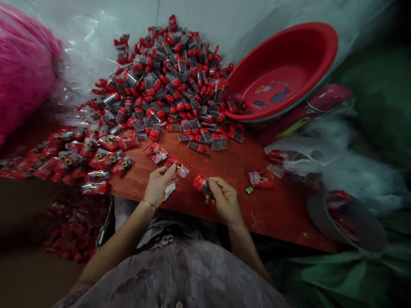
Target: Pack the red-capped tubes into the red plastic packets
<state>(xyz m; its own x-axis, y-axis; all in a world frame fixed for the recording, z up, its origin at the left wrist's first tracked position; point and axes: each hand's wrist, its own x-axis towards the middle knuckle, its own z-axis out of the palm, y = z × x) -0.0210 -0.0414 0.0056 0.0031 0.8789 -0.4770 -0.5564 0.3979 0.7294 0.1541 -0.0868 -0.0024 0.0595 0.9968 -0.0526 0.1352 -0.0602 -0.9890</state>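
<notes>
My left hand (pixel 159 185) pinches a small red printed packet (pixel 178 166) between thumb and fingers, just above the table's front part. In my right hand (pixel 224 197) is a small clear bottle with a red cap (pixel 201 182), its cap pointing left toward the packet. The bottle's dark contents are partly covered by my fingers. Another red packet (pixel 156 152) lies flat on the table beyond my left hand. Close under that hand is a small white paper piece (pixel 169 191). To the right of my right hand rest a red packet (pixel 260 179) and a tiny green piece (pixel 249 190).
A large heap of red-capped bottles (pixel 173 81) covers the back of the reddish table (pixel 221 167). Filled red packets (pixel 69 160) pile up at left, with more below the edge. A tilted red basin (pixel 321 47), plastic bags (pixel 349 167) and a grey bowl (pixel 369 231) stand at right.
</notes>
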